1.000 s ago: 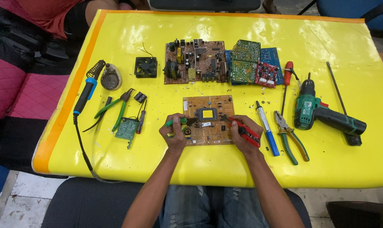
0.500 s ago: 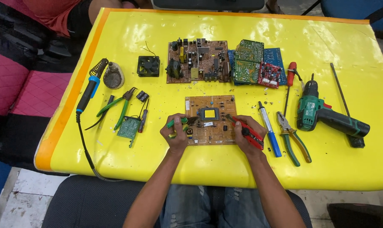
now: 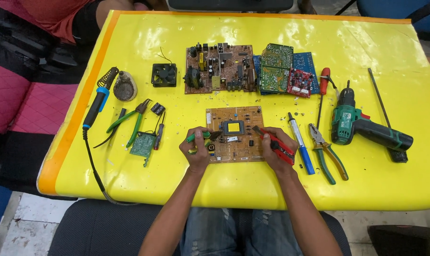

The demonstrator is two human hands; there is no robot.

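two hands work on the tan circuit board (image 3: 234, 135) lying flat near the front middle of the yellow table (image 3: 224, 185). the left hand (image 3: 196, 149) is closed around a green-handled tool (image 3: 197, 137) at the board's left edge, its tip turned toward the parts there; the right hand (image 3: 272, 149) grips red-handled pliers (image 3: 277, 143), nose on the board's right part beside the black square component (image 3: 233, 127). by the look of it a part is being worked loose, which calls for small, steady tip moves while the board stays put. room is tight to the right, where a blue pen-like tool (image 3: 300, 142) and green-handled pliers (image 3: 326, 152) lie just beside the right hand. to the left a small green board (image 3: 142, 144) and green cutters (image 3: 129, 122) lie near. the table's front edge runs close under both wrists; bare yellow shows between this board and the row of boards (image 3: 253, 71) farther back.
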